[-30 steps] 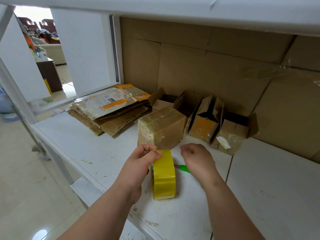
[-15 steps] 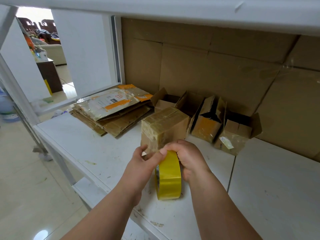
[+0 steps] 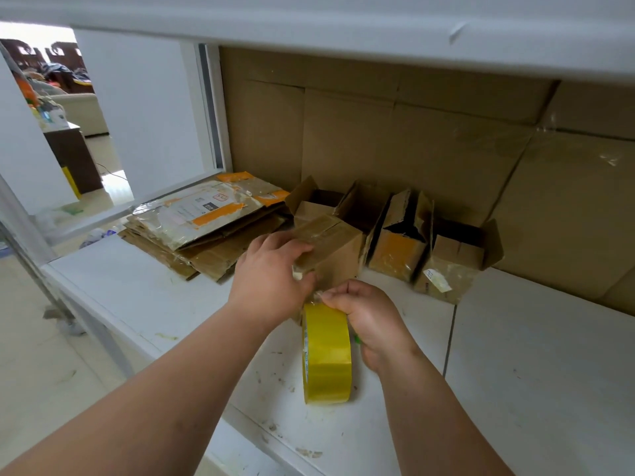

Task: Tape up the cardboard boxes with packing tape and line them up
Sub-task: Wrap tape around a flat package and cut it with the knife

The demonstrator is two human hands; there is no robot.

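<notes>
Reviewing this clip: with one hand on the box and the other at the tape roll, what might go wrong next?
1. The tape roll stands on edge near the shelf's front; a tug may roll it off.
2. The right hand pinches the clear tape end; it may wrinkle or stick to the fingers.
3. The left hand grips only the box's near corner, so the box may shift.

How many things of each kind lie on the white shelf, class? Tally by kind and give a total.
Small cardboard boxes: 4, namely the closed box under the left hand and open boxes
Yellow tape roll: 1
Stack of flattened cardboard: 1
Total: 6
</notes>
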